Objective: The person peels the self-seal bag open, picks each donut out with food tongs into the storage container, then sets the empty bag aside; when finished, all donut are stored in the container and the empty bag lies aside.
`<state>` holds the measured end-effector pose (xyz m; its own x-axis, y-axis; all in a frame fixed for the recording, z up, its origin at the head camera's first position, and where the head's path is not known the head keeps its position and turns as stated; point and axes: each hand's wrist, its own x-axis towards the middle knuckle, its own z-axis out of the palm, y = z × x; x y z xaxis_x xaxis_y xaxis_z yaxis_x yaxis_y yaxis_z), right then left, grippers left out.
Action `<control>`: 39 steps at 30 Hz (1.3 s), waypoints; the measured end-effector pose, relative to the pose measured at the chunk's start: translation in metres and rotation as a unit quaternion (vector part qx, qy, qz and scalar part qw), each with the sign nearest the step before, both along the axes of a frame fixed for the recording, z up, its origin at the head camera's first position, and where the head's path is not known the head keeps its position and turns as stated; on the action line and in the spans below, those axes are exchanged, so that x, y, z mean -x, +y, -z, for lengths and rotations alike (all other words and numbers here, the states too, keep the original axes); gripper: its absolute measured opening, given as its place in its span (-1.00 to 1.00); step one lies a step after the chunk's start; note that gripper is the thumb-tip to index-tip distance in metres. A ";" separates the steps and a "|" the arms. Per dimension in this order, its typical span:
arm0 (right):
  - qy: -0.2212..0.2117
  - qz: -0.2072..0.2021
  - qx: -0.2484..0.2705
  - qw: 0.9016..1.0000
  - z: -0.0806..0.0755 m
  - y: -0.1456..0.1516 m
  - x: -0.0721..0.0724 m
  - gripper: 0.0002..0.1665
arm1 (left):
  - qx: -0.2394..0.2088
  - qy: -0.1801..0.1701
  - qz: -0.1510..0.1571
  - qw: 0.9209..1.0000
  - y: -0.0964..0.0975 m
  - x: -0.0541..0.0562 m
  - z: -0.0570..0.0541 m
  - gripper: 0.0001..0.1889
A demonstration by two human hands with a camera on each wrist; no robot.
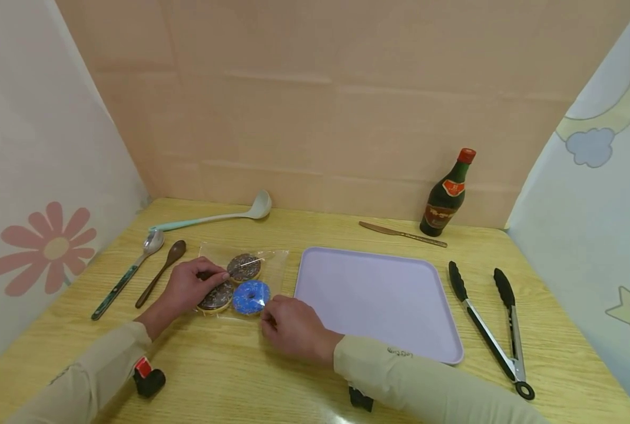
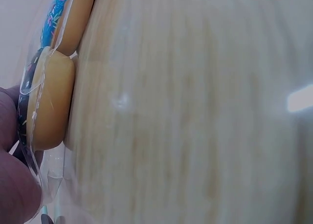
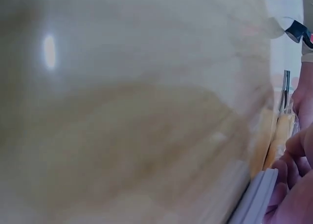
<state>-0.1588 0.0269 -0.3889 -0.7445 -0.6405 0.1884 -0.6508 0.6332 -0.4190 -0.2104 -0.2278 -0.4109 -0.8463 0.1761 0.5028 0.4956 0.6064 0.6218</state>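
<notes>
Bagged ring doughnuts on a wood-grained table [image 1: 225, 377], with clock positions taken from the clear bag [image 1: 277, 268] in the head view. The bag lies flat left of centre, with one dark doughnut [image 1: 244, 268] near 12 inside it, a second dark doughnut [image 1: 216, 297] near 8 and a blue doughnut [image 1: 251, 297] near 4. Both hands are narrow: the left hand [image 1: 192, 282] pinches the bag's 9 o'clock side, partly covering the second dark doughnut, and the right hand [image 1: 296, 327] pinches it near the 4 o'clock corner. At 3 o'clock, just beside the bag, sits a lilac tray [image 1: 368, 300] (its near edge partly hidden by the right sleeve [image 1: 415, 377]). Beyond the tray, also toward 3, rest spread tongs [image 1: 484, 334]. Between 2 and 3 lie a knife [image 1: 403, 234] and, behind it, an upright dark bottle [image 1: 444, 200]. A ladle [image 1: 225, 217] stretches from 10 to 12. Toward 9, a wooden spoon [image 1: 164, 268] lies nearer the left hand than a metal spoon [image 1: 126, 278].
</notes>
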 end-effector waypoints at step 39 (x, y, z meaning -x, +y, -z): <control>-0.121 0.088 0.173 0.974 0.006 0.040 -0.002 -0.80 | -0.005 -0.013 0.011 1.000 -0.001 0.002 0.003 -0.94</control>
<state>-0.1571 0.0672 -0.3945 -0.8860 -0.4292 0.1755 -0.4012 0.5199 -0.7541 -0.2119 -0.2291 -0.4138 -0.8555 0.1906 0.4815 0.4919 0.5897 0.6405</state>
